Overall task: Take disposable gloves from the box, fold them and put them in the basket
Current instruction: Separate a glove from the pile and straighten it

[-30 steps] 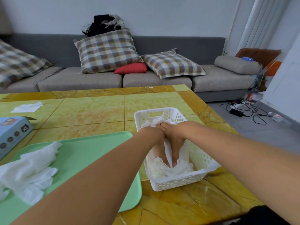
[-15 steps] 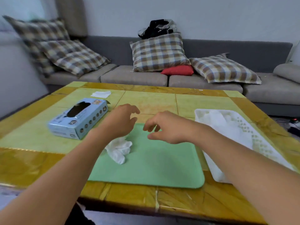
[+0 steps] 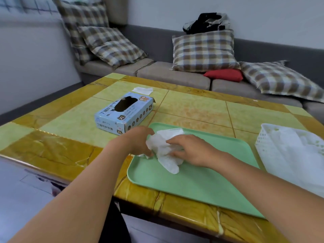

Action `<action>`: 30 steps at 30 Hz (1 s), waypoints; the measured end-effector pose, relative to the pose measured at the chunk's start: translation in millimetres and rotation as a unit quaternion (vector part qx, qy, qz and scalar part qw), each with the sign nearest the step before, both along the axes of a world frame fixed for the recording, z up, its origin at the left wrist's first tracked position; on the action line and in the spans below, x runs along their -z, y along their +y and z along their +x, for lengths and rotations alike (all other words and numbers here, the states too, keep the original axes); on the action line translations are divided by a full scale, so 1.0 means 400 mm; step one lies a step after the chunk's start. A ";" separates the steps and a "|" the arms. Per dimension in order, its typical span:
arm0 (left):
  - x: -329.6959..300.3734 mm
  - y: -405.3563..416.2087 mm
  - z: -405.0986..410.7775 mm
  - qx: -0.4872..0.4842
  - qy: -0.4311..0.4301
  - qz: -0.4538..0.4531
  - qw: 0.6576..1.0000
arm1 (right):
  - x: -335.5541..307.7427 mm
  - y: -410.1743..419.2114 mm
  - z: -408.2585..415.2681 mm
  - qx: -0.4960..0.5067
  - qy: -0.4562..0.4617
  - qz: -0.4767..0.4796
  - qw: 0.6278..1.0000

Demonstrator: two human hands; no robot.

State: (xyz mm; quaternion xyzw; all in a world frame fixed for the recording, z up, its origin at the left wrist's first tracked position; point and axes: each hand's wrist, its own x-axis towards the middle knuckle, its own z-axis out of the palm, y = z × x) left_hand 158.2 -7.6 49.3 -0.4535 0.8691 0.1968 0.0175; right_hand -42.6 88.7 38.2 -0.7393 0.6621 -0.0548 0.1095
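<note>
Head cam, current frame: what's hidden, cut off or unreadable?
- White plastic basket: cut off by the right edge, so its contents can't be counted.
- Blue cardboard glove box: opening is dark, remaining gloves unseen.
- Crumpled white glove: partly covered by left hand and right hand; fold state unclear.
- Box print: too small.

We're at a low table [image 3: 73, 120] with a glossy top of pale green and amber marble-look tiles, and it catches a bit of glare along the near edge. Right behind it there's a grey corner sofa [image 3: 168, 74] wrapping around the left and back. It's loaded with plaid cushions [image 3: 203, 50], two stacked in the left corner, one big one in the middle, another lying flat on the right, plus a small red pillow [image 3: 224, 75] tucked between them. A dark bundle of clothes [image 3: 205, 22] sits on the backrest. The walls [image 3: 263, 16] are plain off-white and the light is soft and even.
</note>
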 end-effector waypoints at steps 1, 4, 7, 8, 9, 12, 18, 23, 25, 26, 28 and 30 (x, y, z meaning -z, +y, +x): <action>0.003 -0.003 -0.009 0.011 -0.007 -0.013 1.000 | -0.002 0.021 -0.021 -0.001 0.004 -0.006 1.000; 0.003 -0.003 -0.046 0.058 -0.023 -0.045 0.997 | -0.001 0.082 -0.085 0.004 -0.009 0.007 1.000; -0.012 0.015 -0.087 0.108 0.018 -0.041 0.993 | -0.001 0.138 -0.123 0.003 0.004 0.024 1.000; -0.018 0.027 -0.100 0.117 0.038 -0.030 0.992 | -0.005 0.154 -0.127 0.000 -0.011 0.016 1.000; -0.020 0.039 -0.118 0.128 0.056 -0.016 0.990 | -0.009 0.169 -0.133 0.004 -0.033 -0.002 0.999; -0.007 0.067 -0.157 0.159 0.060 0.025 0.985 | -0.020 0.189 -0.134 0.080 -0.130 -0.068 0.986; -0.003 0.092 -0.189 0.140 0.071 0.050 0.986 | 0.021 0.165 -0.125 0.250 -0.325 -0.035 0.911; -0.028 0.117 -0.207 0.068 0.131 0.155 0.977 | 0.038 0.152 -0.093 0.270 -0.514 -0.075 0.811; -0.018 0.122 -0.212 0.096 0.103 0.065 0.988 | 0.035 0.139 -0.086 0.266 -0.565 -0.098 0.775; -0.013 0.119 -0.214 0.098 0.113 0.026 0.988 | 0.029 0.135 -0.083 0.262 -0.584 -0.103 0.761; -0.002 0.103 -0.216 0.093 0.152 -0.002 0.984 | 0.012 0.131 -0.082 0.258 -0.622 -0.100 0.732; -0.003 0.091 -0.217 0.091 0.170 -0.004 0.981 | -0.005 0.131 -0.089 0.259 -0.650 -0.093 0.708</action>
